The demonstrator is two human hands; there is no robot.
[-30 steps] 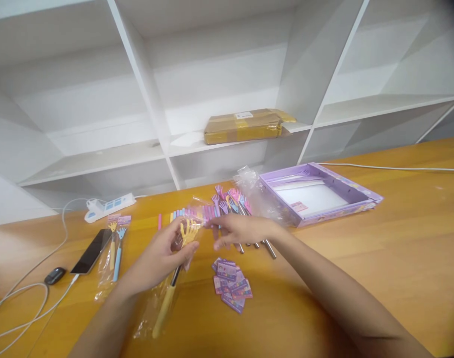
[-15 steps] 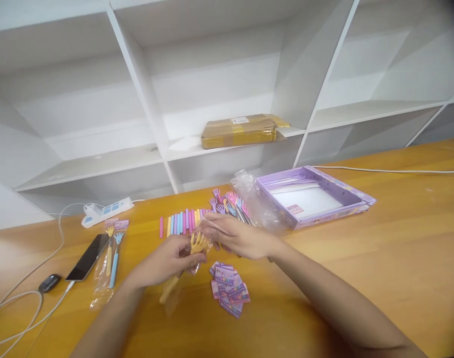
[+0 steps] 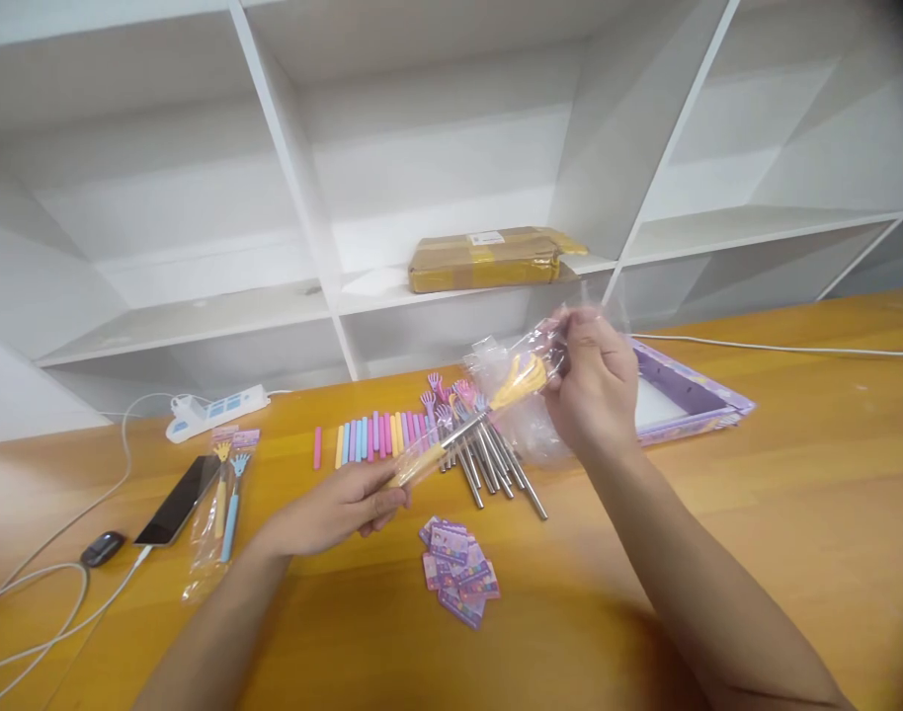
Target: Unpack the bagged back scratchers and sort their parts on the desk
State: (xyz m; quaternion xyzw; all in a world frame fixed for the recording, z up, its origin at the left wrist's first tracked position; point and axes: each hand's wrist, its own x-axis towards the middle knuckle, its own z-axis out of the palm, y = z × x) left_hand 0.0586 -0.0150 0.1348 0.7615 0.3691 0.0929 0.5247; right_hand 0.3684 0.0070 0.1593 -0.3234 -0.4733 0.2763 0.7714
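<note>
A yellow back scratcher (image 3: 522, 380) with a hand-shaped head and a metal shaft lies inside a clear plastic bag (image 3: 451, 441), tilted up to the right. My left hand (image 3: 340, 509) is closed around its yellow handle end through the bag. My right hand (image 3: 596, 375) pinches the bag's upper end beside the yellow head. Below them is a loose pile of purple and pink printed cards (image 3: 458, 571). Behind lie metal-shafted back scratchers (image 3: 496, 459) with coloured hand heads, next to a row of coloured handle tubes (image 3: 377, 434).
Two bagged back scratchers (image 3: 229, 504) lie at left beside a phone (image 3: 179, 502), a black mouse-like object (image 3: 103, 548) and a power strip (image 3: 218, 412). A purple box (image 3: 689, 380) is at right, partly hidden. A taped carton (image 3: 488, 262) rests on the shelf.
My right hand has moved up and right with the bag's end. The yellow scratcher, previously head toward me between both hands, now stretches from my left hand up to my right.
</note>
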